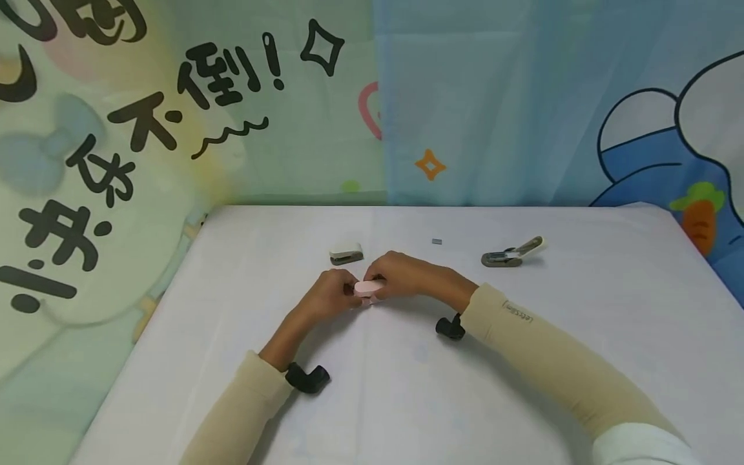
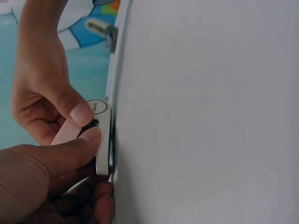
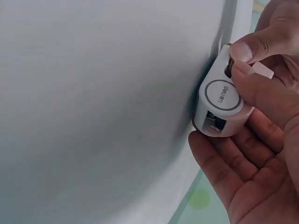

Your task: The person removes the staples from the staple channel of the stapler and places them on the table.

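Both hands meet over a small pale pink and white compact stapler near the middle of the table. My left hand grips its left end, and my right hand grips the right. In the right wrist view the stapler shows a round printed logo and an opening with metal inside. Both thumbs press close together at a dark slot on its face. A pink part angles away from the white face in the left wrist view. Fingers hide much of the stapler's far side.
Just behind the hands lies a white compact stapler. A small grey strip, perhaps staples, lies farther right. Another stapler stands with its pale arm swung up. Printed curtains hang behind the white-covered table.
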A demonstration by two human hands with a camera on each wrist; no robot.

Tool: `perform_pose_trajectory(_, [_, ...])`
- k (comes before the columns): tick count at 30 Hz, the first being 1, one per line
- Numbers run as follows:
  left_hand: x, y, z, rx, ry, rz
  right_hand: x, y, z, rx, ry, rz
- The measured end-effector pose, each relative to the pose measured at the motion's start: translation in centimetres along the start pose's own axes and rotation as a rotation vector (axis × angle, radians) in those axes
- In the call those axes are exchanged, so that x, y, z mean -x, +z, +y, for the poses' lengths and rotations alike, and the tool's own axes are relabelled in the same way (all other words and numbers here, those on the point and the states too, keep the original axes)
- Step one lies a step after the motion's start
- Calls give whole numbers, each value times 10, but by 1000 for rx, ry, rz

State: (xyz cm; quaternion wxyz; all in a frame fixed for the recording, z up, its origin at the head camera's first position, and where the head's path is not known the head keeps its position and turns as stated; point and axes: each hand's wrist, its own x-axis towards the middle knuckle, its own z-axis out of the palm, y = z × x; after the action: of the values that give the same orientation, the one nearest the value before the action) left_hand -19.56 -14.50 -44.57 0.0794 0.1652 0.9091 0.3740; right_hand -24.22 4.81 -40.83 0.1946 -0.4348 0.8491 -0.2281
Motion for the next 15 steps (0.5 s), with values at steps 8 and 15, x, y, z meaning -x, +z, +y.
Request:
perform_pose_trajectory(8, [-9,20,22,23,80,-74,44,-3,2,-38,34,48])
perform_pose_trajectory(15, [-8,28,42,64,161,-96,77,2,-7,-27,83,173])
